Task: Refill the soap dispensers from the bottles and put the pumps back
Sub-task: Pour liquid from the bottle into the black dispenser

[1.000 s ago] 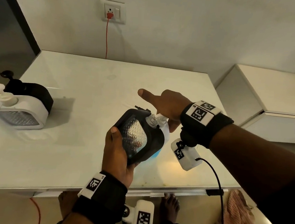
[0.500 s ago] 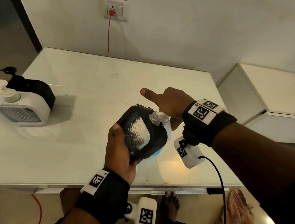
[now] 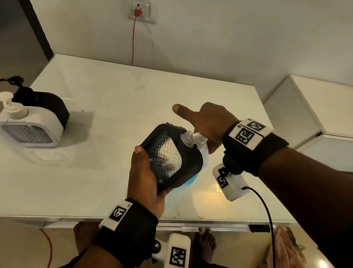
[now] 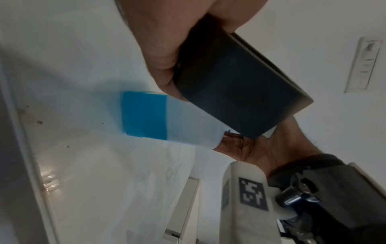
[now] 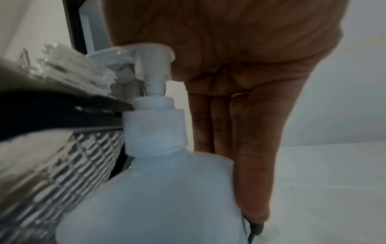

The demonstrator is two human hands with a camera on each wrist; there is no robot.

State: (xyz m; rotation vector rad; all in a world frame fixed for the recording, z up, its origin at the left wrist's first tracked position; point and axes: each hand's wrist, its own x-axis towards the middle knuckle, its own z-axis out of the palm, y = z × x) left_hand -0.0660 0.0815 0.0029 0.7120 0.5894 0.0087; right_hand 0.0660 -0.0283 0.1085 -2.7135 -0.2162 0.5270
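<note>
Head view, left hand [image 3: 146, 180] wrapped around black dispenser [image 3: 170, 161] tilted above table [image 3: 84, 169], right hand [image 3: 210, 123] palm pressing pump of refill bottle [image 5: 158, 189], fingers straight along it, nozzle at dispenser's open neck.

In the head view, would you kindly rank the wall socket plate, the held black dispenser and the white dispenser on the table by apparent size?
1. White dispenser and held black dispenser: look alike; the black one is nearer the camera, so unranked.
2. Wall socket plate: clearly smallest, and farthest.
</note>
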